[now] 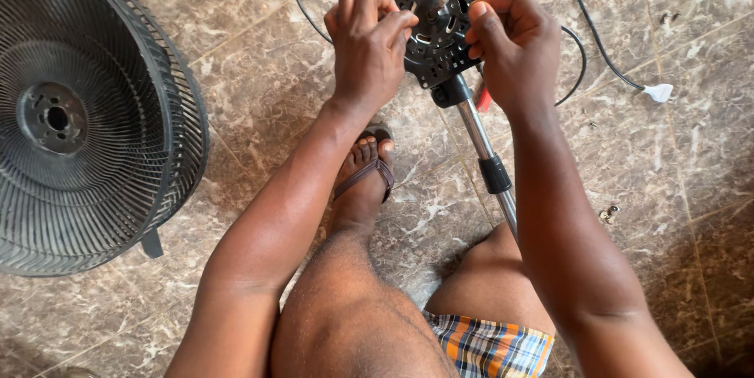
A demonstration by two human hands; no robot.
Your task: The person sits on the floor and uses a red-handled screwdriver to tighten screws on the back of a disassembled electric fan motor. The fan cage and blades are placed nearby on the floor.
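A round black fan motor plate (pixel 437 1) with several holes sits atop a chrome stand pole (pixel 481 141) that slants down between my knees. My left hand (pixel 367 44) grips the plate's left edge, with the fingertips pinched near the centre shaft. On the right edge rests my right hand (pixel 514 48), thumb up, fingers curled around the plate. Something small and red (pixel 484 98) shows just under the right hand; I cannot tell what it is or whether the hand holds it.
A black fan guard grille (pixel 82 119) lies on the marble tile floor at the left. A black power cord (pixel 597 40) with a white plug (pixel 658 93) runs along the upper right. A small metal part (pixel 608 212) lies on the floor at right. My sandalled foot (pixel 366 174) rests below the plate.
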